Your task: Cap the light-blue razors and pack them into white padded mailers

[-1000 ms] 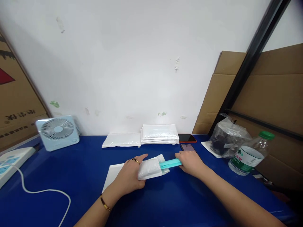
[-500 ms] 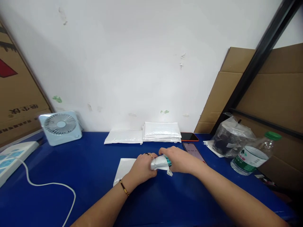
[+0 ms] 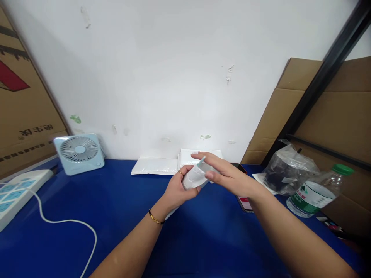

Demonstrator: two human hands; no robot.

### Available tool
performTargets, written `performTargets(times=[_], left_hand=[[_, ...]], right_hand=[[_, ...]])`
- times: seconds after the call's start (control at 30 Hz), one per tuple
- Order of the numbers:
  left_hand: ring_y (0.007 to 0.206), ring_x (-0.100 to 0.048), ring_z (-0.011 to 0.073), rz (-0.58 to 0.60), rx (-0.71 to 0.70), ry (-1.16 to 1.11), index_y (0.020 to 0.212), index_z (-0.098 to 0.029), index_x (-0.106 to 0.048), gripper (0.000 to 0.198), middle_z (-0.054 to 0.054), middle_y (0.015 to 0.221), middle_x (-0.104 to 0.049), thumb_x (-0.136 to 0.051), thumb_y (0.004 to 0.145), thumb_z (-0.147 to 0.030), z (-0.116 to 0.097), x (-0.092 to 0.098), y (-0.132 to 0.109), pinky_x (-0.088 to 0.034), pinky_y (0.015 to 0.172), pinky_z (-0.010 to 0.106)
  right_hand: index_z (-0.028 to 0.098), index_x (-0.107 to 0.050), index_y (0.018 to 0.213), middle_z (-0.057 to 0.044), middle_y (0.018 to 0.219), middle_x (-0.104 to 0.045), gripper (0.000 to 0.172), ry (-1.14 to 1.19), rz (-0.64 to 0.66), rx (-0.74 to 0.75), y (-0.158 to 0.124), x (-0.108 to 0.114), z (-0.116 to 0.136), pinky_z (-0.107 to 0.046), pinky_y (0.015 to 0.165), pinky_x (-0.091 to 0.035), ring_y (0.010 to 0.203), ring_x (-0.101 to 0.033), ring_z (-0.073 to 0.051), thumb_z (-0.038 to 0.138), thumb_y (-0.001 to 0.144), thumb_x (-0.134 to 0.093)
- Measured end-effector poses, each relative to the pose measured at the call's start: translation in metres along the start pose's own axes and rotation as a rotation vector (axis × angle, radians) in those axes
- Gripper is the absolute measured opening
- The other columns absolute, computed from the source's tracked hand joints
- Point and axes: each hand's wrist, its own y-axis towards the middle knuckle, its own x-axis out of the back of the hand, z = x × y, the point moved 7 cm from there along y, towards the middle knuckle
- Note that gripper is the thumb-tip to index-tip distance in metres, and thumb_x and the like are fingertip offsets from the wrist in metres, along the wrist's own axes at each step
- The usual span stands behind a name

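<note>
My left hand (image 3: 181, 189) is wrapped round a white bubble mailer (image 3: 193, 179), held above the table with its upper end bulging. A white end of it also shows under my left wrist. A thin teal edge (image 3: 201, 160) sticks up at the top; the rest of that thing is hidden, so I cannot tell its kind. My right hand (image 3: 224, 172) lies against the mailer's upper right side, fingers stretched out and thumb apart. Behind my hands are a flat white mailer (image 3: 155, 166) and a stack of white mailers (image 3: 199, 152), partly covered by my right hand.
The table (image 3: 124, 208) is blue. At left stand a small light-blue fan (image 3: 80, 150) and a power strip (image 3: 26, 193) with a white cable (image 3: 69, 221). At right are a phone (image 3: 245, 204), a bagged dark cup (image 3: 285, 170) and a green-capped bottle (image 3: 314, 197). Cardboard (image 3: 285, 100) leans behind.
The white mailer that lay under my left hand is now raised in it. The small white-wrapped thing with teal is mostly out of sight. My right hand's fingers have straightened.
</note>
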Motion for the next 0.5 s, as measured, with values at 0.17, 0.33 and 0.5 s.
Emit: performTargets(times=[0.17, 0.33, 0.5], left_hand=[[0.101, -0.051, 0.0192, 0.097, -0.049, 0.081, 0.118, -0.019, -0.042, 0.058, 0.006, 0.114, -0.053, -0.062, 0.064, -0.016, -0.004, -0.003, -0.003, -0.042, 0.086, 0.029], [0.100, -0.051, 0.0186, 0.133, -0.089, 0.140, 0.119, -0.019, -0.042, 0.057, 0.006, 0.115, -0.053, -0.060, 0.065, -0.018, -0.006, -0.009, -0.005, -0.042, 0.086, 0.029], [0.094, -0.054, 0.0197, 0.347, -0.065, 0.379, 0.119, -0.022, -0.047, 0.057, 0.004, 0.108, -0.058, -0.060, 0.063, -0.022, 0.000, -0.021, -0.012, -0.041, 0.087, 0.034]], right_hand=[[0.026, -0.018, 0.139, -0.010, 0.140, -0.027, 0.099, -0.018, -0.101, 0.001, -0.030, 0.008, -0.018, -0.042, 0.101, -0.029, 0.127, -0.028, -0.030, 0.054, 0.059, -0.069], [0.029, -0.037, 0.132, -0.006, 0.143, -0.022, 0.081, -0.195, -0.095, 0.010, -0.045, 0.001, -0.020, -0.044, 0.104, -0.023, 0.130, -0.019, -0.031, 0.049, 0.061, -0.070], [0.024, -0.063, 0.100, -0.009, 0.126, -0.044, 0.026, -0.141, -0.102, -0.065, -0.068, -0.011, -0.038, -0.032, 0.089, -0.041, 0.112, -0.046, -0.023, 0.033, 0.077, -0.057]])
